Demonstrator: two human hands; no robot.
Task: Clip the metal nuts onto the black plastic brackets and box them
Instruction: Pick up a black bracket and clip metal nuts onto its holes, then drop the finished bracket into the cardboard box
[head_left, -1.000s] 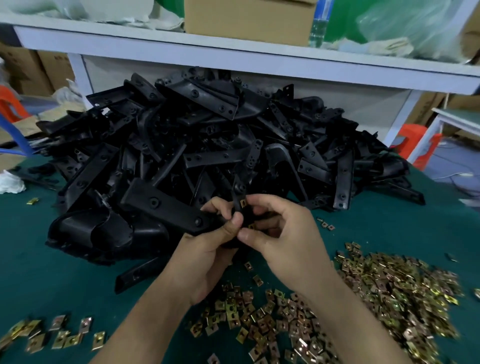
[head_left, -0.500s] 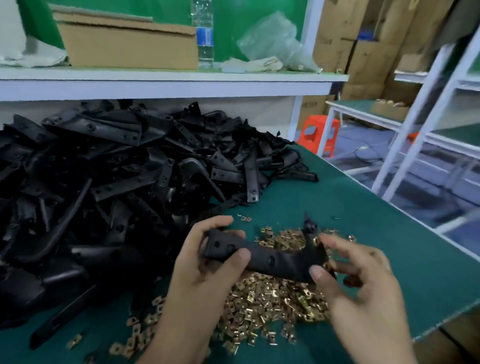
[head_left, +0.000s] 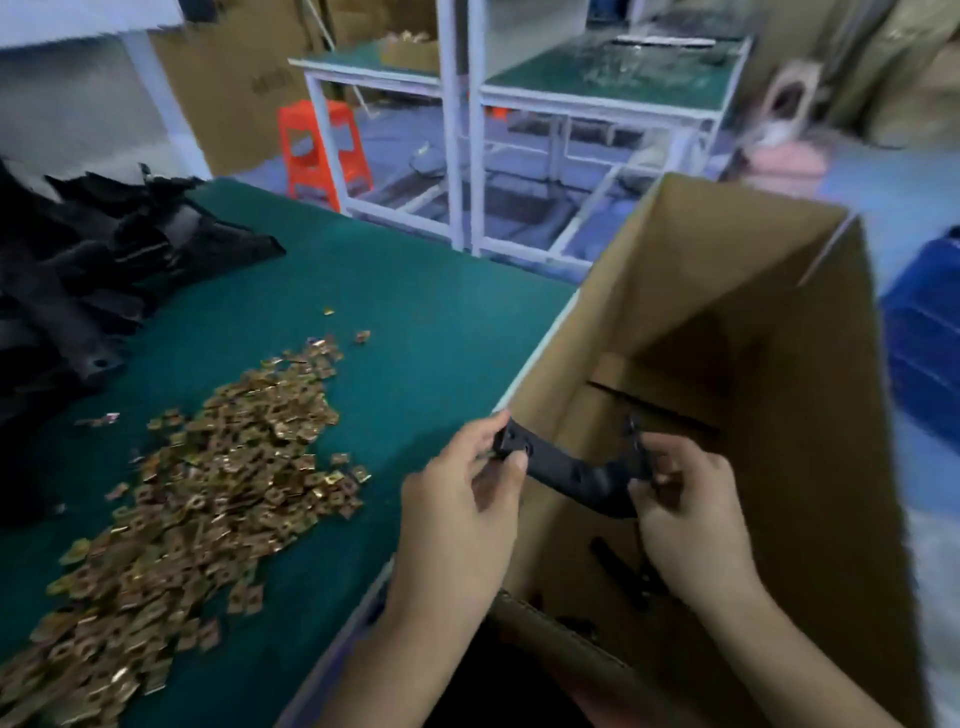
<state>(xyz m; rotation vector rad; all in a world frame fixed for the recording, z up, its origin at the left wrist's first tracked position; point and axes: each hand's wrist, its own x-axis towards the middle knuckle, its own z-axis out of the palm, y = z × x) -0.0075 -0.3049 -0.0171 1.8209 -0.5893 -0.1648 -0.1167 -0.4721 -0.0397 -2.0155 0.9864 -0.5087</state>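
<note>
Black plastic bracket (head_left: 571, 475): hanging across the cardboard box's (head_left: 753, 291) mouth, long axis running hand to hand; left hand (head_left: 457, 499) pinching one end, right hand (head_left: 685, 509) gripping the bent end.

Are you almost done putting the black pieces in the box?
No, far from it. Done: a few brackets lie in the bottom of the cardboard box. In hand: the left hand and right hand hold one black bracket over the box. Left: a big pile of brackets and a heap of metal nuts on the green table.
</note>
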